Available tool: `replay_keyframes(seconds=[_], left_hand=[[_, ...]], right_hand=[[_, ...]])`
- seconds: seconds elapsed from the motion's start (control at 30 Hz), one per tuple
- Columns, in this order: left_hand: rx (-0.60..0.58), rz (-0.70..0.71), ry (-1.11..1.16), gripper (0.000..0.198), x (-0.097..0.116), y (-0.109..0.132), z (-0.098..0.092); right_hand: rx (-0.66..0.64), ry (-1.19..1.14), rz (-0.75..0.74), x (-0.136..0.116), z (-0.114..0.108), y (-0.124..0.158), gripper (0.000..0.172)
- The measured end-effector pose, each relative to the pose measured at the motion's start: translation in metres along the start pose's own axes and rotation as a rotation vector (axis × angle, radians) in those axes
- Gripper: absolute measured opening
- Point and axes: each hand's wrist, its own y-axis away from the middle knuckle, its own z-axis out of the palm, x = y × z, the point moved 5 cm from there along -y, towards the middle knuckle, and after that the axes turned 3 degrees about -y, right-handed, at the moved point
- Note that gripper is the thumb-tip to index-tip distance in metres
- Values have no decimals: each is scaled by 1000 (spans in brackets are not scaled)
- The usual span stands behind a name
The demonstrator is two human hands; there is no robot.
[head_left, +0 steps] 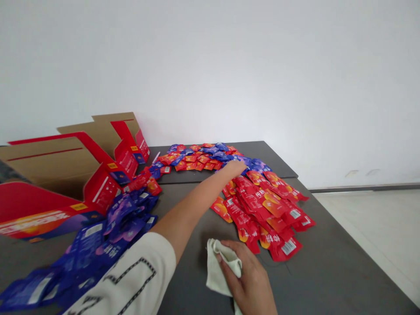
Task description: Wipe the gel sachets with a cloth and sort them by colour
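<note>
My left hand [236, 167] reaches far across the table to a mixed pile of packets, touching or just above the purple packets [259, 165] there. Its fingers are hidden behind the back of the hand. Near the front of the table, my right hand [247, 275] grips a folded pale cloth [218, 269] between thumb and fingers. Just beyond that hand lies a heap of overlapping red packets [262, 203] with orange patterns and white lettering. Smaller red and purple packets [200, 157] spread along the far part of the table.
Open red cardboard boxes [95, 192] with raised brown flaps stand at the left. Purple packets [124, 223] are heaped in front of them, partly behind my left sleeve. The dark table [315, 258] ends along a slanting right edge, and a white wall [210, 70] rises behind it.
</note>
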Motion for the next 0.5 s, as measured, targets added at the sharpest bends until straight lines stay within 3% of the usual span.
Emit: replay_keyframes(seconds=[0.23, 0.5], left_hand=[[-112, -50, -90, 39, 3, 1, -1], [-125, -70, -99, 37, -5, 11, -4]], right_hand=[[-4, -7, 27, -3, 0, 0, 25], [11, 8, 27, -3, -1, -1, 23]])
